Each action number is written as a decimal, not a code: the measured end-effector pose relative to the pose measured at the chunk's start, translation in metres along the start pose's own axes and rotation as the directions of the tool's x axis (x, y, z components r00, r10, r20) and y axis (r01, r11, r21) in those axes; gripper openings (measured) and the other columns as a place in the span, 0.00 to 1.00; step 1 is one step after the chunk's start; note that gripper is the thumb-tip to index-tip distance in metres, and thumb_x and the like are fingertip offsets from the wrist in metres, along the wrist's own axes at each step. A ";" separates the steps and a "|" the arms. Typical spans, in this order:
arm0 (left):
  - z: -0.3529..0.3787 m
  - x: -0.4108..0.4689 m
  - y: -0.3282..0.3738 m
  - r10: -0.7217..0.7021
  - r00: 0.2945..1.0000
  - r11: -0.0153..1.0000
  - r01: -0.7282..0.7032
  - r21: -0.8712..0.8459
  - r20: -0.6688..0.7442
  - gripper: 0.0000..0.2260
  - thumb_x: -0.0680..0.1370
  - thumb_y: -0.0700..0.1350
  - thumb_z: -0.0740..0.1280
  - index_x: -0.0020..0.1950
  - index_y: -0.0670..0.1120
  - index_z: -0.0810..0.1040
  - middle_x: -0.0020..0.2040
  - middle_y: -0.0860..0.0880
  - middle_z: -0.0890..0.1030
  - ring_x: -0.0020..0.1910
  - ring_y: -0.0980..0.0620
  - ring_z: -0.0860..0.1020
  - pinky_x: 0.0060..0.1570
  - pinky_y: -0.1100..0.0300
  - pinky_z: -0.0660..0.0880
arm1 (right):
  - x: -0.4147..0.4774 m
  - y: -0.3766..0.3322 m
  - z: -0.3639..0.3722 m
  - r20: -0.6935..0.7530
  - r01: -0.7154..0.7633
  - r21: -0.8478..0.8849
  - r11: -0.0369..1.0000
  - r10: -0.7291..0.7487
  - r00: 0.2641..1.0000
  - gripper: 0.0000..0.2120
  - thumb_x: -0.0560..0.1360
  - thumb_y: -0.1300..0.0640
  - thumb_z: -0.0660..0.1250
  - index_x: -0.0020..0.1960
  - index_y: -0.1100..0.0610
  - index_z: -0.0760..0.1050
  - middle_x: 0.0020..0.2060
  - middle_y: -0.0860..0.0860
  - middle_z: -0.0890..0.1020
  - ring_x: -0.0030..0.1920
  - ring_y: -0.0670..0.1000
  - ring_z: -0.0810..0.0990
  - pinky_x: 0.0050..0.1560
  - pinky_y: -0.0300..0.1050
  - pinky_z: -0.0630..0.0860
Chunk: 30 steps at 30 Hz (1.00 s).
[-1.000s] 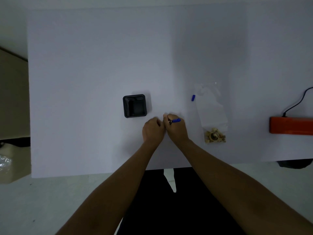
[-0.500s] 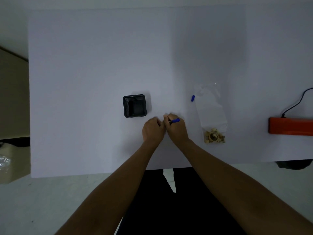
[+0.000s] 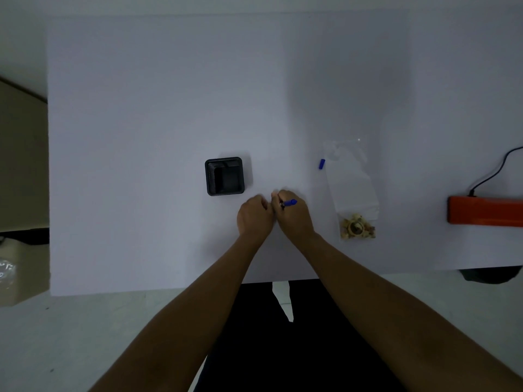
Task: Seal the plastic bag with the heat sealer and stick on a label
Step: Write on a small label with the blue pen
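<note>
A clear plastic bag (image 3: 352, 185) lies flat on the white table (image 3: 169, 94), right of centre, with yellowish contents (image 3: 357, 227) bunched at its near end. An orange heat sealer (image 3: 485, 210) rests at the right edge, with a black cable leading off it. My right hand (image 3: 294, 215) is closed around a blue pen (image 3: 289, 203), its tip pointing left. My left hand (image 3: 254, 216) is curled beside it, knuckles touching the right hand; whatever lies under the fingers is hidden. A blue pen cap (image 3: 321, 164) lies by the bag's far left corner.
A small black square tray (image 3: 225, 176) stands just beyond my left hand. The table's near edge runs below my forearms. Left of the table a crumpled clear bag (image 3: 7, 271) lies on a lower surface.
</note>
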State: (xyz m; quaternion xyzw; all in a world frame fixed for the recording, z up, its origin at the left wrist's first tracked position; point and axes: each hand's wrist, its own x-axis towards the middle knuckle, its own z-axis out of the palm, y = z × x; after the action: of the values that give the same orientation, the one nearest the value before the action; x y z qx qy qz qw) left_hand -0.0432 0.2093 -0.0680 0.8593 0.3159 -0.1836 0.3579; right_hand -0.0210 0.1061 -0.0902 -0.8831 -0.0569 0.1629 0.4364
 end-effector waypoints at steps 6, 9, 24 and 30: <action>0.000 0.000 0.000 -0.008 1.000 1.000 0.008 -0.008 0.008 0.13 0.80 0.49 0.61 0.38 0.45 0.75 0.33 0.49 0.77 0.30 0.53 0.73 0.28 0.62 0.64 | -0.001 0.001 -0.003 0.026 0.011 0.004 1.000 -0.011 1.000 0.15 0.82 0.60 0.61 0.36 0.56 0.68 0.29 0.47 0.67 0.29 0.46 0.67 0.35 0.34 0.66; 0.001 0.001 -0.001 -0.009 1.000 1.000 0.009 -0.006 0.007 0.13 0.79 0.49 0.62 0.38 0.44 0.76 0.33 0.49 0.77 0.31 0.51 0.74 0.31 0.60 0.67 | -0.001 0.002 -0.002 0.013 -0.005 0.004 1.000 0.005 1.000 0.15 0.82 0.60 0.61 0.36 0.57 0.68 0.29 0.47 0.68 0.29 0.46 0.67 0.34 0.35 0.66; -0.001 0.000 0.000 -0.005 1.000 1.000 0.005 0.005 0.015 0.12 0.80 0.48 0.63 0.38 0.45 0.75 0.33 0.49 0.76 0.31 0.52 0.73 0.31 0.60 0.66 | -0.001 0.006 -0.002 0.007 -0.003 -0.036 0.999 0.003 1.000 0.15 0.82 0.59 0.61 0.36 0.54 0.66 0.29 0.43 0.66 0.30 0.41 0.66 0.36 0.31 0.64; -0.001 0.000 0.000 0.002 1.000 1.000 -0.002 0.002 0.016 0.12 0.79 0.48 0.63 0.37 0.46 0.73 0.33 0.48 0.77 0.32 0.52 0.73 0.33 0.60 0.67 | -0.002 0.009 -0.003 -0.007 -0.011 -0.019 1.000 0.011 1.000 0.15 0.82 0.58 0.62 0.36 0.56 0.68 0.30 0.47 0.69 0.30 0.45 0.67 0.37 0.34 0.65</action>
State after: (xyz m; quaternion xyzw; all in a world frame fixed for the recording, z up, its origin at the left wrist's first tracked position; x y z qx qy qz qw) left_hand -0.0432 0.2099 -0.0674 0.8587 0.3117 -0.1903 0.3596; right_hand -0.0223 0.0981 -0.0953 -0.8880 -0.0521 0.1618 0.4272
